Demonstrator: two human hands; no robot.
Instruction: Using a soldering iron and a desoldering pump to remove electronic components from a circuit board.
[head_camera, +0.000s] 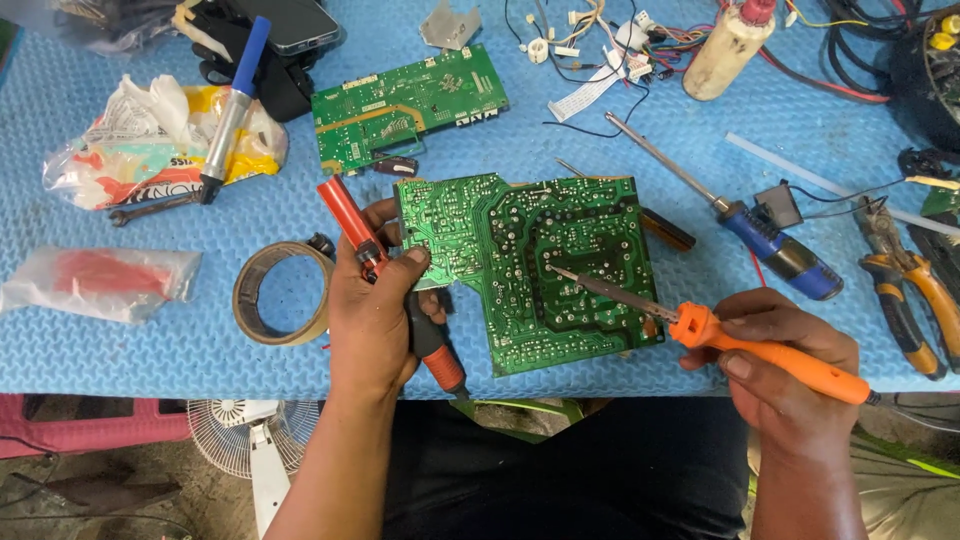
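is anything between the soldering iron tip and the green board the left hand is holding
Nothing visible. The soldering iron in the right hand already has its tip on the bare solder side of the green board; the left hand grips only the board's left edge.

Both hands (375, 300) (790, 375) closed in grips, forearms extended.

Showing green circuit board (540, 265) with silver solder dots, orange soldering iron (770, 355), red-and-black tool (385, 270), blue textured mat (150, 330), tan tape roll (283, 293), blue-and-black screwdriver (775, 245), 2nd green board (410, 105).
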